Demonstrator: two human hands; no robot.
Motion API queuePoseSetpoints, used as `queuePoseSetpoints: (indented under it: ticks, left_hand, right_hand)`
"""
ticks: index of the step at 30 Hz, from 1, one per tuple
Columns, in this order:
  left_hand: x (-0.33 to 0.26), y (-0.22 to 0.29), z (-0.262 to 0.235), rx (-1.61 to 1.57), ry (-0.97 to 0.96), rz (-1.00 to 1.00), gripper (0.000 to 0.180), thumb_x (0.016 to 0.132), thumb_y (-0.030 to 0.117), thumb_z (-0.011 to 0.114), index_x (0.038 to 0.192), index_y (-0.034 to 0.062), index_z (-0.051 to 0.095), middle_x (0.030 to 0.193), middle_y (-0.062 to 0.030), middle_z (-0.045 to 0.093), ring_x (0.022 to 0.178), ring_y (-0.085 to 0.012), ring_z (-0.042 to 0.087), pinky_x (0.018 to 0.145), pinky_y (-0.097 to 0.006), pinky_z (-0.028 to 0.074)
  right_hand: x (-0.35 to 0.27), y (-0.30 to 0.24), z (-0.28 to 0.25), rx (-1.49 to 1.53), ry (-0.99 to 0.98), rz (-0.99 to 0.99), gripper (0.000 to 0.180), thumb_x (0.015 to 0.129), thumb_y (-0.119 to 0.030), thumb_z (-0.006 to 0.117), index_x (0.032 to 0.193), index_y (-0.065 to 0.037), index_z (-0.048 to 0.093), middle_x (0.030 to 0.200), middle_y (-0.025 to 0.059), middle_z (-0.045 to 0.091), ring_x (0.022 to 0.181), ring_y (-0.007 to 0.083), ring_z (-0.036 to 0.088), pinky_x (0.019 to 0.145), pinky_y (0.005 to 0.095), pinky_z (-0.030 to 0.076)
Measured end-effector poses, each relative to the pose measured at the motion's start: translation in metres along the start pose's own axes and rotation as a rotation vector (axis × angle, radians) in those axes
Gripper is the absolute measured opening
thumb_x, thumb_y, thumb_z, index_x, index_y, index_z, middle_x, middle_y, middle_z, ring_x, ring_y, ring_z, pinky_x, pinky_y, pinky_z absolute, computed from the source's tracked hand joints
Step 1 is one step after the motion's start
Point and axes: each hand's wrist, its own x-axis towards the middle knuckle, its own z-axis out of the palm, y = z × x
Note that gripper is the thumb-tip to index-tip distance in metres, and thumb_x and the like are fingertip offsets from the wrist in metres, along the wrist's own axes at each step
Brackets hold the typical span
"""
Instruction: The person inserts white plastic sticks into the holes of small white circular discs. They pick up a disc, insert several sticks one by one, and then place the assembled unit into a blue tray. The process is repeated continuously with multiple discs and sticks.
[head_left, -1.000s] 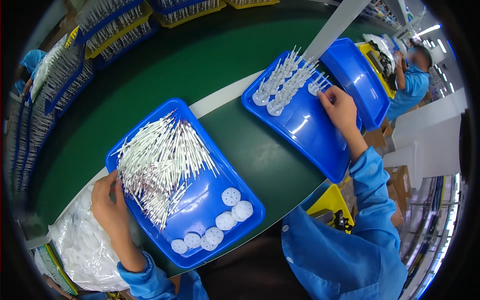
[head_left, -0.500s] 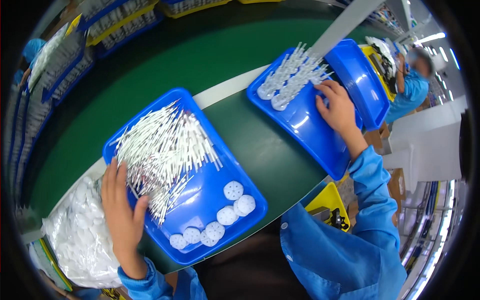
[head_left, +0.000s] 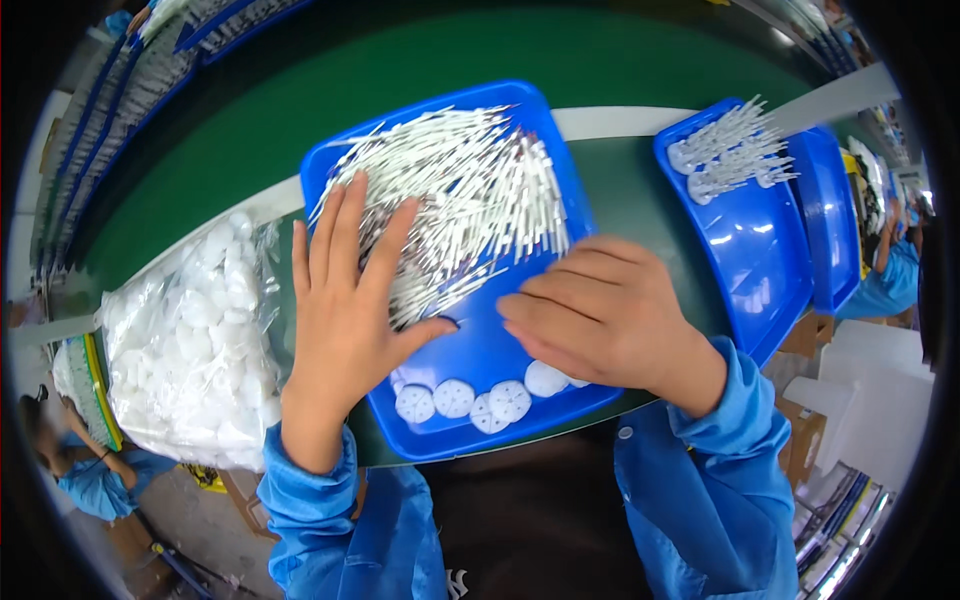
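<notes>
Thin white sticks (head_left: 450, 185) lie heaped in a blue tray (head_left: 470, 340) in front of me. My left hand (head_left: 345, 310) is spread open at the left side of the heap, its fingertips over the sticks. Above the tray's right side is my right hand (head_left: 610, 320), fingers curled together; whatever they hold, if anything, is hidden. Several round white discs with small holes (head_left: 455, 398) lie along the tray's near edge, and my right hand partly covers those at the right.
To the right, a second blue tray (head_left: 745, 260) holds upright clusters of white sticks on round bases (head_left: 735, 155). Another blue tray (head_left: 830, 225) adjoins it. A clear bag of white pieces (head_left: 195, 340) sits at left. A grey bar (head_left: 835, 100) crosses at upper right.
My right hand has left the clusters in the right tray and come over the stick tray. My left hand's fingers are now spread over the heap. The whole view has shifted.
</notes>
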Motion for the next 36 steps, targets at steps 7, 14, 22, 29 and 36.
queuePoseSetpoints:
  ticks: [7, 14, 22, 29, 36]
  left_hand:
    - [-0.046, 0.023, -0.035, -0.205, -0.229, 0.23, 0.056, 0.073, 0.022, 0.092, 0.128, 0.0153, 0.08, 0.138, -0.0062, 0.07, 0.115, -0.0276, 0.066, 0.096, -0.046, 0.05]
    - [-0.06, 0.037, -0.024, -0.293, -0.294, 0.196, 0.045, 0.076, 0.018, 0.089, 0.121, 0.0138, 0.081, 0.117, -0.0031, 0.068, 0.097, -0.0246, 0.065, 0.083, -0.038, 0.051]
    - [-0.02, 0.018, -0.015, -0.838, 0.028, -0.038, 0.031, 0.092, 0.001, 0.084, 0.122, 0.0066, 0.079, 0.111, -0.0051, 0.07, 0.098, -0.018, 0.073, 0.073, -0.031, 0.06]
    - [0.036, 0.03, 0.015, -1.269, 0.342, -0.314, 0.038, 0.099, -0.004, 0.077, 0.136, 0.0027, 0.074, 0.117, -0.0061, 0.072, 0.111, -0.0145, 0.071, 0.091, -0.029, 0.061]
    - [0.03, 0.023, 0.021, -1.211, 0.316, -0.234, 0.038, 0.1, -0.007, 0.075, 0.137, 0.0011, 0.072, 0.123, -0.0076, 0.072, 0.111, -0.0159, 0.073, 0.093, -0.028, 0.062]
  right_hand:
    - [0.014, 0.004, 0.041, -0.33, -0.197, -0.067, 0.011, 0.08, -0.016, 0.073, 0.09, -0.012, 0.073, 0.089, -0.0006, 0.067, 0.09, 0.02, 0.068, 0.09, 0.0371, 0.054]
    - [0.016, 0.018, 0.035, -0.004, -0.08, 0.119, 0.014, 0.08, -0.009, 0.08, 0.09, -0.011, 0.071, 0.093, 0.0037, 0.07, 0.093, 0.021, 0.07, 0.095, 0.0389, 0.053]
    - [0.008, 0.019, 0.013, 0.679, 0.07, 0.496, 0.022, 0.086, 0.0, 0.081, 0.107, -0.008, 0.079, 0.091, 0.003, 0.078, 0.076, 0.0172, 0.073, 0.076, 0.0332, 0.057]
    - [0.042, 0.029, 0.023, 0.472, 0.188, 0.237, 0.031, 0.082, -0.001, 0.082, 0.112, -0.009, 0.082, 0.084, 0.0033, 0.078, 0.067, 0.0165, 0.071, 0.067, 0.0318, 0.055]
    - [0.035, 0.032, 0.038, 0.283, 0.244, 0.21, 0.031, 0.081, -0.003, 0.085, 0.111, -0.013, 0.085, 0.069, -0.0022, 0.073, 0.057, 0.0162, 0.069, 0.067, 0.0323, 0.053]
